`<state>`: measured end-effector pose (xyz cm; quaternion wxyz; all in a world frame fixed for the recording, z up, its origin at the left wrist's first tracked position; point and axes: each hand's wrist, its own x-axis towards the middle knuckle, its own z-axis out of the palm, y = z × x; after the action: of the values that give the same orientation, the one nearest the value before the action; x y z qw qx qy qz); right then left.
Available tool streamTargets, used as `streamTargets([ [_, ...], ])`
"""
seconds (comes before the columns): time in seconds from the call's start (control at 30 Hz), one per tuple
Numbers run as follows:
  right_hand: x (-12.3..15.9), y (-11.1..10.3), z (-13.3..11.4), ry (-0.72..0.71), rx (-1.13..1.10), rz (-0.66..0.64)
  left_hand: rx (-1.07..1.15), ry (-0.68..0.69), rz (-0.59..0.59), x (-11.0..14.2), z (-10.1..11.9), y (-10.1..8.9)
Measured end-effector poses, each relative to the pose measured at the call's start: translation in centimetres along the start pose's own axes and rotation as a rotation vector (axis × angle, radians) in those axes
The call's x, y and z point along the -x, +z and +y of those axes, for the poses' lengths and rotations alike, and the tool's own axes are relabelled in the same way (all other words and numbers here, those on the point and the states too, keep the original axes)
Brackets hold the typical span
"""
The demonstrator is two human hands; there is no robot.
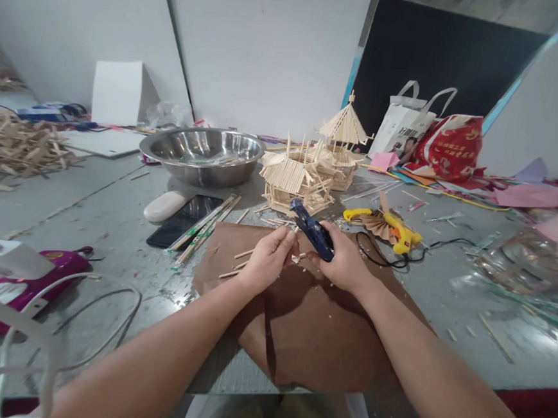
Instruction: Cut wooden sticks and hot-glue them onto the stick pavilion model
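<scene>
My right hand (340,256) is wrapped around a dark blue hand tool (316,232), which looks like a cutter, tilted with its head up and to the left. My left hand (273,253) is closed in a pinch at the tool's head, on what looks like a thin wooden stick (297,232), mostly hidden by the fingers. Both hands are above a sheet of brown paper (326,341). Several wooden sticks (230,273) lie on the paper left of my left hand, and small pale scraps lie between the hands. Just beyond stands a pavilion model (285,182) built of sticks.
A steel basin (200,158), a phone (181,222) and a white oval case (164,207) are on the left. Yellow glue gun (405,235) with black cord lies right. A stick pile (13,146) is far left; a purple device (26,286) with white cable sits nearer.
</scene>
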<state>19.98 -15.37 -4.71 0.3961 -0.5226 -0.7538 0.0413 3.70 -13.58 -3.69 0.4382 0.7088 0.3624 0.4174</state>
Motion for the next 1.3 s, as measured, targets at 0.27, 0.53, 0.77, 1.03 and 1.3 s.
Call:
streamTargets([
  [0.27,0.2,0.2,-0.3,0.0,0.02,-0.015,-0.016,0.018,-0.021,0.1,-0.1,0.0],
  [0.53,0.1,-0.1,-0.4,0.039,0.11,-0.036,-0.042,0.015,-0.038,0.0,-0.3,-0.2],
  [0.77,0.1,-0.5,-0.6,0.064,0.196,-0.05,-0.017,0.006,-0.053,0.0,0.0,-0.2],
  [1.03,0.1,-0.3,-0.9,0.086,0.211,-0.045,0.035,-0.052,-0.037,-0.1,0.2,-0.1],
  [1.3,0.2,-0.2,-1.2,0.097,0.221,-0.066,0.042,-0.059,-0.019,-0.1,0.5,-0.1],
])
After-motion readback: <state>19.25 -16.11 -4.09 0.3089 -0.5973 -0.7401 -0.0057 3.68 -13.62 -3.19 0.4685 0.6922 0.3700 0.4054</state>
